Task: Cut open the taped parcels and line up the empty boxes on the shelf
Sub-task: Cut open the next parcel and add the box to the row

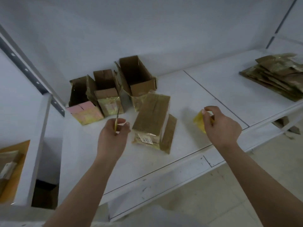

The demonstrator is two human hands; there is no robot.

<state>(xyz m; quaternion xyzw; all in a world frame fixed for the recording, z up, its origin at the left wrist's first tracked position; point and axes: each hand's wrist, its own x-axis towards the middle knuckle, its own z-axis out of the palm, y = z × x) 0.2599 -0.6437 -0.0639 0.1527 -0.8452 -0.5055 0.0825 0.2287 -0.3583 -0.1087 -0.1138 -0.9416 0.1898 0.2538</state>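
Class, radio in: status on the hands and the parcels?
Left hand holding cutter. Right hand pinching yellow tape scrap. Three opened boxes lined up; taped parcel uncut. Nothing blocking.

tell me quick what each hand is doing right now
Left hand: grips a thin yellow-handled cutter.
Right hand: pinches a crumpled piece of yellow tape.

This looks like a stockroom or parcel-handling storeroom: white metal shelving point(164, 161) with perforated uprights point(31, 76) stands against a bare white wall point(147, 27), over a pale tiled floor point(229, 194). On the shelf stand opened cardboard boxes point(113, 89) (tape and labels clinging to them), and a stack of flattened brown packaging point(275, 76) lies farther along
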